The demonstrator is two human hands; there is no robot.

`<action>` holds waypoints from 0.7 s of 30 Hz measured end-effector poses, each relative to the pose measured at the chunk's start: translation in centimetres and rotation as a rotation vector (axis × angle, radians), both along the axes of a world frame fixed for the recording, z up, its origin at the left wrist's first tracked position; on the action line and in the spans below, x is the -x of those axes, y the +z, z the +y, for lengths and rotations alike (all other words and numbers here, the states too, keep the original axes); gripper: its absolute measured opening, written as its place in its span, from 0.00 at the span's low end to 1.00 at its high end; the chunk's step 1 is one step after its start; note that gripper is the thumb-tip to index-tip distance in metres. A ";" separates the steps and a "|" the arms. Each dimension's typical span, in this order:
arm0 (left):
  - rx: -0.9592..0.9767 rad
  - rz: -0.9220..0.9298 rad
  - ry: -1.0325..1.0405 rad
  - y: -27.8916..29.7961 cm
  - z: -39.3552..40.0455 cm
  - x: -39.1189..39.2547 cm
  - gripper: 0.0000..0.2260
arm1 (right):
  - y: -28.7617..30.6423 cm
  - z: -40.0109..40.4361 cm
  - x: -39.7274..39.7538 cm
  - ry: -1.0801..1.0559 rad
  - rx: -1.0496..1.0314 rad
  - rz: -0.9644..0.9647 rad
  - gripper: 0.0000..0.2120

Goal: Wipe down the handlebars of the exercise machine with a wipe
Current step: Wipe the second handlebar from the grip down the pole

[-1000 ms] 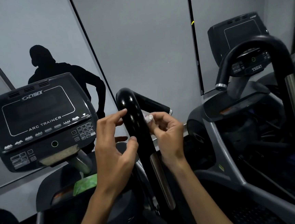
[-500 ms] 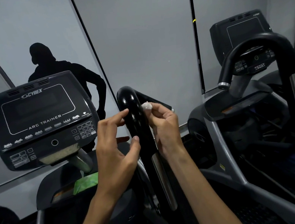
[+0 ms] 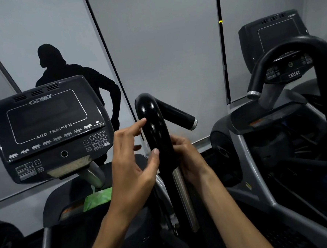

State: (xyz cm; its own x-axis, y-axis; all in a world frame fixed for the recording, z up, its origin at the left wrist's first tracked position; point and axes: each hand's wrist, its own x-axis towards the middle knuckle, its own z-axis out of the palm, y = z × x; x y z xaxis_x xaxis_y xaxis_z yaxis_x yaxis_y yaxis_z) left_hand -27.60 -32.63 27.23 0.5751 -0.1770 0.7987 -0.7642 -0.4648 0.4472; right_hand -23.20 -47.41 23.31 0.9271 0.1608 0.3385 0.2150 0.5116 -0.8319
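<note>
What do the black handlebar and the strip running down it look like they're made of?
The handlebar looks like glossy black plastic or coated metal: sharp light reflections dot its curve. The strip looks like brushed bare metal, grey with a dull sheen.

The left hand (image 3: pixel 131 162) is raised, forefinger stretched forward, thumb tip up, fingers loosely apart. The right hand (image 3: pixel 189 159) is curled inward, its fingers partly hidden.
</note>
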 end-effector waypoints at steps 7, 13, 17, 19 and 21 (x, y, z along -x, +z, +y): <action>-0.013 0.010 -0.015 0.0 0.1 0.0 0.28 | -1.5 -0.2 2.4 -0.336 -0.226 -0.107 0.07; -0.001 0.027 -0.020 -0.3 0.1 0.1 0.27 | -0.3 0.9 5.1 -0.782 0.114 -0.377 0.07; 0.010 0.046 -0.026 -0.2 0.0 0.2 0.27 | -0.9 2.0 5.0 -1.012 0.178 -0.331 0.06; 0.020 0.046 -0.032 -0.1 0.0 0.2 0.27 | 0.8 2.1 4.4 -1.088 0.219 -0.372 0.07; 0.051 0.039 -0.050 0.1 0.0 0.3 0.25 | 2.4 2.7 4.2 -1.196 0.340 -0.497 0.06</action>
State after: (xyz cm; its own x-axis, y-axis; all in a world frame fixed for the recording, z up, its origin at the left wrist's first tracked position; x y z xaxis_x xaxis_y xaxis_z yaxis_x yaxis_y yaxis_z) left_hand -27.86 -32.62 27.30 0.5978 -0.1657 0.7843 -0.7671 -0.4025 0.4996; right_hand -27.44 -44.67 25.70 0.3470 -0.5150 0.7839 0.6971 -0.4176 -0.5829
